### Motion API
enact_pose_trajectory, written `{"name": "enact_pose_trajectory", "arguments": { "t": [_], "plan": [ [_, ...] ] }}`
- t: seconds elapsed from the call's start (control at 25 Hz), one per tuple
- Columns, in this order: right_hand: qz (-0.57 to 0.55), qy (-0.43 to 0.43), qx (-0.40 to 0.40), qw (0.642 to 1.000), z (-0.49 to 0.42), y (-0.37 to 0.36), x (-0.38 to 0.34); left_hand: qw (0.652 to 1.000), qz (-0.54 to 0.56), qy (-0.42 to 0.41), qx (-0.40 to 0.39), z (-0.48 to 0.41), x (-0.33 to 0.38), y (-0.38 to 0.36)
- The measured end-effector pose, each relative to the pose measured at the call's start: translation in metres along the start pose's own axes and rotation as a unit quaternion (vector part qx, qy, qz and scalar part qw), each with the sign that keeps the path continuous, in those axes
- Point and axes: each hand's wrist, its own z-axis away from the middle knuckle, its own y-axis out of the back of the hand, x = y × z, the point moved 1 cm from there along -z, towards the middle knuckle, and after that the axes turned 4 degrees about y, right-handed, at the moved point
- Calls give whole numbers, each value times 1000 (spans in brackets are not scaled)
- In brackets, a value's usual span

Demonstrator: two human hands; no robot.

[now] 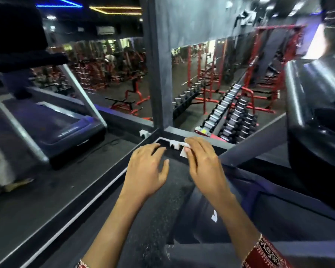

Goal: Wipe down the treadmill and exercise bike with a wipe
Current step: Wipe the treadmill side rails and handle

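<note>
My right hand (200, 161) pinches a small white wipe (184, 150) between thumb and fingers, low in the middle of the view. My left hand (146, 169) hovers just left of it with fingers loosely spread, holding nothing. Both hands are above the dark speckled floor, near a black ledge with a white socket (174, 144). A treadmill (66, 130) with a dark base and silver uprights stands at the left. A second machine with a dark curved housing (315, 144) and a slanted grey bar rises at the right. No exercise bike is clearly recognisable.
A grey pillar (161, 70) stands straight ahead with glass panes on both sides, looking down on red racks and a long dumbbell rack (226, 111). A second white socket (144, 133) sits on the ledge. Someone's sandalled foot (10, 187) shows at the far left.
</note>
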Motion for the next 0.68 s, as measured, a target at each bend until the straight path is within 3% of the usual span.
{"name": "enact_pose_trajectory", "arguments": {
  "t": [0.32, 0.68],
  "plan": [
    [126, -50, 68, 988, -21, 28, 34, 983, 139, -118, 1, -90, 29, -69],
    [299, -95, 179, 932, -28, 79, 6, 899, 341, -273, -28, -153, 84, -100]
  ]
}}
